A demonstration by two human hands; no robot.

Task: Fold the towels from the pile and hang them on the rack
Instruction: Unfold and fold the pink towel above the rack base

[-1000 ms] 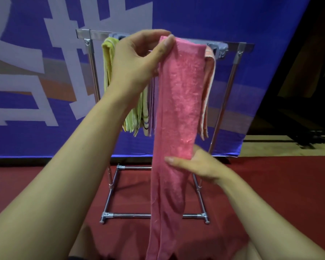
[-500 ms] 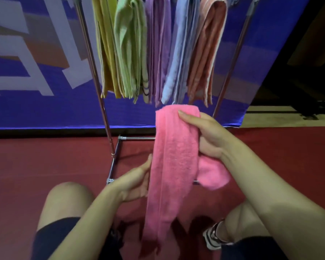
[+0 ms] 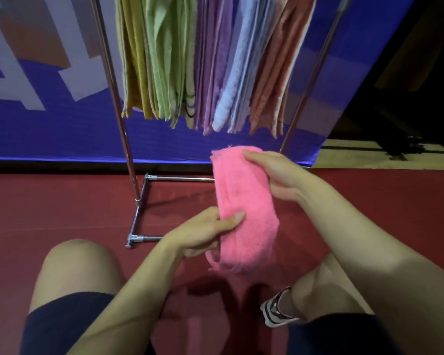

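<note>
A pink towel (image 3: 244, 208), folded into a short thick strip, is held between both hands in front of my knees. My left hand (image 3: 203, 233) grips its lower left edge, thumb on top. My right hand (image 3: 272, 172) holds the upper right part, fingers curled over the top fold. Behind it stands the metal rack (image 3: 118, 103). On the rack hang several folded towels: yellow (image 3: 132, 60), green (image 3: 168, 60), purple (image 3: 213, 67), light blue (image 3: 244, 73) and salmon (image 3: 280, 67). The rack's top bar is out of view.
The rack's base tubes (image 3: 139, 221) lie on the red floor (image 3: 49, 206). A blue banner (image 3: 49, 134) stands behind the rack. My bare knees and one sneaker (image 3: 274, 310) are below the towel. A dark area lies to the right.
The long pink strip that hung from my raised left hand has come down and been folded in half. My left hand has moved from beside it to gripping its lower edge.
</note>
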